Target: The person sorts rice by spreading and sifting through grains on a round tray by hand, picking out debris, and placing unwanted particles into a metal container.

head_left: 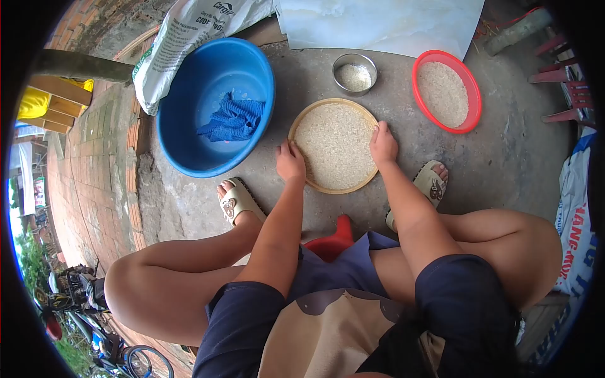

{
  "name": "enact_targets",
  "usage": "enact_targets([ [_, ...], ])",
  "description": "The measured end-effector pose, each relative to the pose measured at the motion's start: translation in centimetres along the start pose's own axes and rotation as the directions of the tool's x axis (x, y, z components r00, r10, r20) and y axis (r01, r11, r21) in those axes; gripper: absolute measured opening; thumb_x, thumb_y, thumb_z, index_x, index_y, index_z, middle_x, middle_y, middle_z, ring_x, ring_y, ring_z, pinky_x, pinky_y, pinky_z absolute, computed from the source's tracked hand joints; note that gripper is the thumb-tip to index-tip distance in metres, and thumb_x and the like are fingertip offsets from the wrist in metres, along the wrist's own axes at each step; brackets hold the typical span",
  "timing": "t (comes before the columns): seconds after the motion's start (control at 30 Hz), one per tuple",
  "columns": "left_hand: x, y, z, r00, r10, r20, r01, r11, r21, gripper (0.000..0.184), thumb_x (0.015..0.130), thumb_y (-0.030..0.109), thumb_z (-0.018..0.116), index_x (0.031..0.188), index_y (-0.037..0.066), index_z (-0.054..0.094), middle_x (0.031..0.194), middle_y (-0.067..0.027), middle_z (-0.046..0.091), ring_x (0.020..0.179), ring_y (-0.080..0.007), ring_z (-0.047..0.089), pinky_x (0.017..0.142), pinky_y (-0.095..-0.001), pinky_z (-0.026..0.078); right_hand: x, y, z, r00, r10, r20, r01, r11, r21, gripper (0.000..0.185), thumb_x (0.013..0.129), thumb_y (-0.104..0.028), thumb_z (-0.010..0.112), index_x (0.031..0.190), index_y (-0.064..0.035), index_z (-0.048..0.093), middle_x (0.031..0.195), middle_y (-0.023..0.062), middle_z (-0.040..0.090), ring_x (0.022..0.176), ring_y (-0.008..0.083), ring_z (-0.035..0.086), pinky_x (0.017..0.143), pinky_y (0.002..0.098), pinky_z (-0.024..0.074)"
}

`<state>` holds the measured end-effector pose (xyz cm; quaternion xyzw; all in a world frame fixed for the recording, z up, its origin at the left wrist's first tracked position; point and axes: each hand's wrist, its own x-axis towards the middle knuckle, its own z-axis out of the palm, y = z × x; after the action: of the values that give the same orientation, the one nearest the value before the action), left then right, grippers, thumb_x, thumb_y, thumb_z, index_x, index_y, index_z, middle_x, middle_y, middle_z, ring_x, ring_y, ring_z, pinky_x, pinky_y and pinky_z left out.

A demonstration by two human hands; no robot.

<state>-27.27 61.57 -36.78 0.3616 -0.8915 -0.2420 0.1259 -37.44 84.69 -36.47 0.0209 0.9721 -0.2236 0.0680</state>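
Note:
Between my two hands is a round, shallow winnowing tray [307, 181] with a tan rim, covered in a layer of pale grain that looks like rice [335, 146]. My left hand [290, 160] is closed on the rim at the left side. At the upper right side, my right hand [383, 143] grips the rim, thumb on top. Whether the tray touches the floor cannot be made out. Just beyond it stands a metal bowl [372, 80] with some pale grain inside. Farther right, a red basin [474, 120] holds more of the grain.
A large blue basin [173, 148] with a blue cloth [234, 118] in it stands at the left. Behind it lies a white printed sack [151, 82]. A pale sheet [384, 25] lies at the back. Red plastic chairs [576, 94] and sacks [573, 214] line the right.

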Motion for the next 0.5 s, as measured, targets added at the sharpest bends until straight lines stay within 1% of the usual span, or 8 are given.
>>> enact_targets([
  [0.07, 0.0, -0.1, -0.4, 1.0, -0.02, -0.007, 0.02, 0.999, -0.032, 0.028, 0.094, 0.028, 0.049, 0.115, 0.013, 0.06, 0.104, -0.014, 0.06, 0.087, -0.0342, 0.062, 0.072, -0.0439, 0.051, -0.2, -0.7, 0.0, 0.999, 0.034, -0.021, -0.033, 0.999, 0.021, 0.022, 0.096, -0.028, 0.042, 0.104, -0.0083, 0.044, 0.104, 0.0163, 0.061, 0.086, 0.0396, 0.062, 0.07, 0.0494, 0.0491],
  [0.17, 0.9, -0.9, -0.9, 0.996, -0.03, 0.081, 0.024, 0.997, 0.073, 0.028, 0.092, 0.027, 0.052, 0.116, 0.014, 0.06, 0.104, -0.0132, 0.06, 0.09, -0.0327, 0.062, 0.072, -0.044, 0.051, -1.0, -1.3, 0.4, 0.995, 0.063, -0.081, -0.057, 0.995, 0.082, 0.023, 0.095, -0.03, 0.043, 0.104, -0.0082, 0.047, 0.105, 0.0148, 0.061, 0.088, 0.038, 0.062, 0.072, 0.0472, 0.0494],
  [0.23, 1.5, -1.1, -1.2, 0.981, 0.176, -0.083, -0.168, 0.981, 0.099, 0.028, 0.088, 0.022, 0.056, 0.115, 0.014, 0.061, 0.103, -0.0121, 0.059, 0.092, -0.0318, 0.06, 0.072, -0.0443, 0.051, -1.3, -1.4, 0.6, 0.994, 0.061, -0.088, -0.054, 0.996, 0.078, 0.023, 0.095, -0.029, 0.044, 0.105, -0.0086, 0.047, 0.107, 0.0139, 0.058, 0.089, 0.0369, 0.062, 0.073, 0.0465, 0.0496],
  [0.27, 1.8, -1.0, -1.1, 0.98, 0.181, -0.081, -0.173, 0.98, 0.101, 0.028, 0.088, 0.022, 0.056, 0.115, 0.014, 0.061, 0.103, -0.0121, 0.059, 0.092, -0.0318, 0.06, 0.072, -0.0443, 0.051, -1.4, -1.4, 0.6, 0.994, 0.066, -0.088, -0.059, 0.995, 0.081, 0.023, 0.095, -0.029, 0.044, 0.105, -0.0086, 0.047, 0.107, 0.0139, 0.058, 0.089, 0.0369, 0.062, 0.073, 0.0465, 0.0496],
  [0.33, 2.4, -0.2, -0.8, 0.897, 0.375, -0.234, -0.338, 0.923, 0.184, 0.026, 0.084, 0.014, 0.059, 0.11, 0.012, 0.063, 0.098, -0.0123, 0.059, 0.083, -0.0305, 0.06, 0.073, -0.0396, 0.05, -1.3, -1.4, 0.6, 0.991, 0.038, -0.125, -0.026, 0.995, 0.094, 0.022, 0.094, -0.029, 0.045, 0.105, -0.009, 0.048, 0.108, 0.0135, 0.056, 0.089, 0.0363, 0.061, 0.073, 0.0461, 0.0497],
  [0.37, 2.8, 0.4, -0.6, 0.897, 0.377, -0.232, -0.34, 0.922, 0.184, 0.026, 0.084, 0.014, 0.059, 0.11, 0.012, 0.063, 0.098, -0.0123, 0.059, 0.083, -0.0305, 0.06, 0.073, -0.0396, 0.05, -1.3, -1.4, 0.6, 0.991, 0.04, -0.126, -0.028, 0.995, 0.094, 0.022, 0.094, -0.029, 0.045, 0.105, -0.009, 0.048, 0.108, 0.0135, 0.056, 0.089, 0.0363, 0.061, 0.073, 0.0461, 0.0497],
  [0.43, 3.3, 2.1, 0.0, 0.946, 0.306, -0.104, -0.32, 0.935, -0.153, 0.028, 0.08, 0.006, 0.061, 0.108, 0.008, 0.062, 0.096, -0.0129, 0.059, 0.08, -0.0288, 0.06, 0.072, -0.0368, 0.051, -1.3, -1.4, 0.6, 0.991, 0.035, -0.133, -0.022, 0.995, 0.096, 0.022, 0.094, -0.028, 0.046, 0.104, -0.0091, 0.049, 0.108, 0.0136, 0.055, 0.09, 0.0363, 0.061, 0.073, 0.0462, 0.0496],
  [0.5, 3.8, 3.7, 0.2, 0.956, 0.291, -0.023, -0.288, 0.928, -0.236, 0.026, 0.079, 0.003, 0.061, 0.105, 0.005, 0.063, 0.096, -0.0136, 0.06, 0.079, -0.0291, 0.061, 0.072, -0.0356, 0.05, -1.1, -1.4, 0.5, 0.991, 0.036, -0.132, -0.022, 0.994, 0.105, 0.022, 0.094, -0.029, 0.046, 0.104, -0.0092, 0.049, 0.108, 0.0135, 0.055, 0.09, 0.0363, 0.061, 0.073, 0.0464, 0.0495],
])
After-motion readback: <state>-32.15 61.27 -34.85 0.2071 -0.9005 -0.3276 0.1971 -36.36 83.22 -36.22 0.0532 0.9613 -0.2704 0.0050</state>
